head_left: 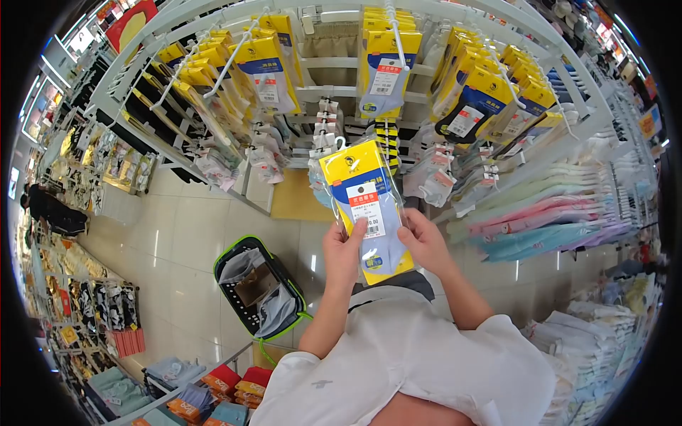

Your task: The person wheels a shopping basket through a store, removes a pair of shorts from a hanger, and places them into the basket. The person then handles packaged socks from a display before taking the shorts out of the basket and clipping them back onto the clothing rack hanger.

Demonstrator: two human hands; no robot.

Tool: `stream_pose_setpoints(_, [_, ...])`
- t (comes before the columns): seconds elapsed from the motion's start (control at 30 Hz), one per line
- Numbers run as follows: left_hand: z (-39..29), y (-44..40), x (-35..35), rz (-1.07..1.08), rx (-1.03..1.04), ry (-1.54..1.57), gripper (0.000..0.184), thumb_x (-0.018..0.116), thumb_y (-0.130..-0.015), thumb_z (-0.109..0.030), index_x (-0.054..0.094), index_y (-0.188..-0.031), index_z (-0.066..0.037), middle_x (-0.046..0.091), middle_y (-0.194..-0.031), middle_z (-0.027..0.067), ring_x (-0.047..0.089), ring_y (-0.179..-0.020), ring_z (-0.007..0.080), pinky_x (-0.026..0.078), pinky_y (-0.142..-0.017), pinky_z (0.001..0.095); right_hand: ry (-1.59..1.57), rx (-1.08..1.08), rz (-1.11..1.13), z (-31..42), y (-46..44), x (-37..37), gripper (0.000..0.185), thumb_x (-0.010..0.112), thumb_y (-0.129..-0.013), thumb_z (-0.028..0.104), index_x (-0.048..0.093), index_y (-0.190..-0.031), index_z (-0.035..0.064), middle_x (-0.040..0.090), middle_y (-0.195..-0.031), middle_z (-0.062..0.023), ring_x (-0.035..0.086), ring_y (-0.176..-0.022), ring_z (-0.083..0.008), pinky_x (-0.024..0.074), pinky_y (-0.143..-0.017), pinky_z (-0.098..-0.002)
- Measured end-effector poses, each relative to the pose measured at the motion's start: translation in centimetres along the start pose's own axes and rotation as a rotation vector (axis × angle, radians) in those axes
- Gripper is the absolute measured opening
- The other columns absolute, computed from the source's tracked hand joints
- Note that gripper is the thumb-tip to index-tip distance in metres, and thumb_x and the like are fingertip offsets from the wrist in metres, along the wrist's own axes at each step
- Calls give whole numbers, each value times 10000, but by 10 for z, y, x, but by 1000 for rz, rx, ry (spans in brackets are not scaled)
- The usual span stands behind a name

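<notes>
A pack of socks (370, 186) in clear film, with a yellow and blue card, a white price tag and a pale sock showing, is held upright in front of my body. My left hand (344, 250) is closed on its left edge, with the thumb on the front near the tag. On the opposite edge, my right hand (424, 245) is closed with its thumb at the border of the film. The other fingers of both hands are mostly hidden. A white hook hanger sticks up from the pack's top.
Similar yellow packs (389, 64) hang on prongs of a white rack (334, 92) ahead. A black and green shopping basket (250, 245) with grey and brown items stands on the floor to the left. Clothes on hangers (543, 216) are at the right; folded goods (224, 380) lie at lower left.
</notes>
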State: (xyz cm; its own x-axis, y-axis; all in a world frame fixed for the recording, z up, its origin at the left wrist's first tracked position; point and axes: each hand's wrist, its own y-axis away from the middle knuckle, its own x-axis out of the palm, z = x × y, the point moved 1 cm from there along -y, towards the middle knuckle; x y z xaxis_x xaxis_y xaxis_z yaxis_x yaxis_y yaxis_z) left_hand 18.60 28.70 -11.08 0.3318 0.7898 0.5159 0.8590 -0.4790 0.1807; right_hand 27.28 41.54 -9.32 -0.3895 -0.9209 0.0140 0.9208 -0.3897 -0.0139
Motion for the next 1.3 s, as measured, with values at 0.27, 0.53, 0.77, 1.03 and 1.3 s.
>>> stream_pose_setpoints(0.27, [-5, 6, -5, -94, 2, 48, 185, 590, -828, -102, 552, -965, 15, 616, -922, 75, 568, -783, 93, 458, -705, 236, 156, 145, -29, 0, 1, 7, 193, 586, -827, 140, 541, -926, -19, 600, -727, -32, 513, -645, -38, 418, -567, -200])
stream_pose_setpoints(0.53, [7, 11, -21, -34, 47, -64, 281, 564, -855, -206, 531, -1000, 32, 581, -907, 49, 516, -821, 87, 408, -745, 228, 103, -20, -240, -10, -10, 11, 157, 598, -814, 102, 546, -885, -28, 568, -652, -2, 453, -585, -16, 372, -514, -185])
stream_pose_setpoints(0.77, [14, 24, -30, 48, -179, -341, 232, 603, -826, -194, 610, -879, 32, 562, -731, -3, 457, -657, 41, 370, -587, 200, 103, 0, -192, -14, -11, 8, 148, 569, -836, 92, 532, -917, -27, 565, -694, 10, 461, -623, -14, 378, -547, -174])
stream_pose_setpoints(1.03, [9, 26, -27, -65, -27, -348, 198, 634, -802, -184, 626, -771, 11, 449, -572, -61, 320, -522, 18, 247, -451, 208, -71, -116, -191, -15, -12, 14, 194, 498, -890, 163, 518, -969, -13, 559, -801, 9, 487, -721, -22, 399, -637, -176])
stream_pose_setpoints(1.3, [-23, 39, -4, 356, 173, -72, 163, 570, -829, -118, 586, -889, 32, 566, -890, 43, 506, -791, 85, 393, -667, 207, -765, 385, -180, -14, -13, 21, 245, 471, -890, 200, 502, -969, -31, 570, -735, -35, 525, -589, -68, 408, -532, -183])
